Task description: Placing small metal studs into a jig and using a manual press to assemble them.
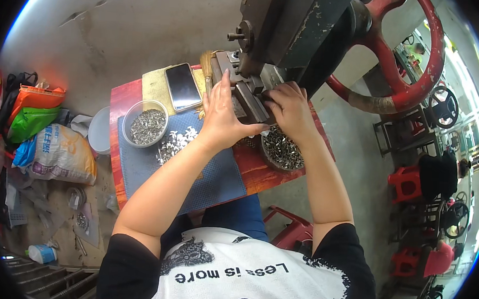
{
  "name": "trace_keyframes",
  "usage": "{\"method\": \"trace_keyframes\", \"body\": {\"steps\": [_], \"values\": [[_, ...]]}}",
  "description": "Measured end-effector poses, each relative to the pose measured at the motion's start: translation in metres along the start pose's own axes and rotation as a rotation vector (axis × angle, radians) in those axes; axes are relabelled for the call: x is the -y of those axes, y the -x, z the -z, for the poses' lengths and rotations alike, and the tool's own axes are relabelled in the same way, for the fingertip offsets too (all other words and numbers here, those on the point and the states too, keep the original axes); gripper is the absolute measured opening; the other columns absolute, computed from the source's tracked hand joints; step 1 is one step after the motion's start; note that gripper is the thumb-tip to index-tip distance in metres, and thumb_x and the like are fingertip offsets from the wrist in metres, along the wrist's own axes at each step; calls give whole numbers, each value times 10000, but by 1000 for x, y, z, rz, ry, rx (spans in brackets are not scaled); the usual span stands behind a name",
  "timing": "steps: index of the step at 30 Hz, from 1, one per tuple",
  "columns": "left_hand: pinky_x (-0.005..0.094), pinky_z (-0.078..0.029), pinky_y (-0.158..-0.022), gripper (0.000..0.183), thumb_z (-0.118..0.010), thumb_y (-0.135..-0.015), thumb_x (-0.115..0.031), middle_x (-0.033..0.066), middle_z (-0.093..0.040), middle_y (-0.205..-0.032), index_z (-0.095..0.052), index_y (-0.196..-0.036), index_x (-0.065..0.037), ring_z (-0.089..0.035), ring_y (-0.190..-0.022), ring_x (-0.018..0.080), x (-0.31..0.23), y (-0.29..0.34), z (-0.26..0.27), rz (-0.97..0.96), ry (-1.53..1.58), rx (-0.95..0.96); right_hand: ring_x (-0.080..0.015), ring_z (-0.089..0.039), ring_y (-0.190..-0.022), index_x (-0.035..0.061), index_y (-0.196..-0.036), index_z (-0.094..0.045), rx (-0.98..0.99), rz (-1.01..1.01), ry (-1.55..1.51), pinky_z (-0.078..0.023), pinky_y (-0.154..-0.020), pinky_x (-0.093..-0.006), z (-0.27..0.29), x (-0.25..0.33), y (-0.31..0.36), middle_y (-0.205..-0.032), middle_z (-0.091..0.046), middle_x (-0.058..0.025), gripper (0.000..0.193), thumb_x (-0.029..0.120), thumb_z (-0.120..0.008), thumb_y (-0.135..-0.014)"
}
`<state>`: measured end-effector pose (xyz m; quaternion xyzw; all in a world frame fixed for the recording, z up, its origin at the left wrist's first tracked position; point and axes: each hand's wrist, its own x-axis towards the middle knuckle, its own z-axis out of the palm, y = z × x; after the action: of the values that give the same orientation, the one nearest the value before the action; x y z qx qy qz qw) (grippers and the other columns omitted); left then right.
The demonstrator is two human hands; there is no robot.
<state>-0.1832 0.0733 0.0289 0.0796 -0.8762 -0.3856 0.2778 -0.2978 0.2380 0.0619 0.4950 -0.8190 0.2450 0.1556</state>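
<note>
A dark metal hand press (291, 26) stands in front of me, with a steel fixture (251, 103) at its base. My left hand (219, 115) is beside the fixture's left side, fingers stretched upward and thumb reaching across its front. My right hand (290, 107) is at the fixture's right side with its fingers curled in; whatever they pinch is hidden. Below the right hand is a bowl of small dark metal parts (282, 148). Left of my left hand, small silvery pieces (177, 144) lie loose on a blue mat (210, 175), next to a clear tub of metal pieces (147, 126).
A phone (183, 87) lies on a yellow cloth (154, 84), with a brush (206, 71) beside it. The press's red handwheel (428, 68) rises at the right. Filled sacks (58, 152) sit on the left floor. A red stool (289, 229) is close to me; other workstations line the far right.
</note>
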Motion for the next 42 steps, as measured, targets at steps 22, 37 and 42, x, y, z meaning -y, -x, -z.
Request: {"method": "trace_keyframes", "body": {"steps": [22,37,42], "values": [[665,-49,-1179,1266,-956,-501,-292,181,-456,-1456,-271,-1521,11,-298,-1470,357,-73,39,4,-381,-176,-14,-171,-648,-808,-17,-1109,-684,61,-652,-166,-507,-765,-345,34,-8,92,-884,-706,-142,321,247,-699,-928],[588,-277,-1158,728,-815,-773,-352,218,-478,-1445,-545,-1355,-7,-366,-1419,392,19,73,63,-32,-418,244,-116,-608,-756,-25,-1142,-634,25,-877,-1485,-504,-679,-261,35,25,81,-848,-641,-26,298,233,-507,-1063],[395,-513,-866,265,-743,-847,-129,140,-600,-1099,-669,-1072,-10,-628,-949,299,23,85,129,208,-57,48,-105,-587,-854,-19,-1129,-668,257,-475,-808,-481,-795,-256,-1,75,90,-918,-665,-34,306,179,-731,-904]]}}
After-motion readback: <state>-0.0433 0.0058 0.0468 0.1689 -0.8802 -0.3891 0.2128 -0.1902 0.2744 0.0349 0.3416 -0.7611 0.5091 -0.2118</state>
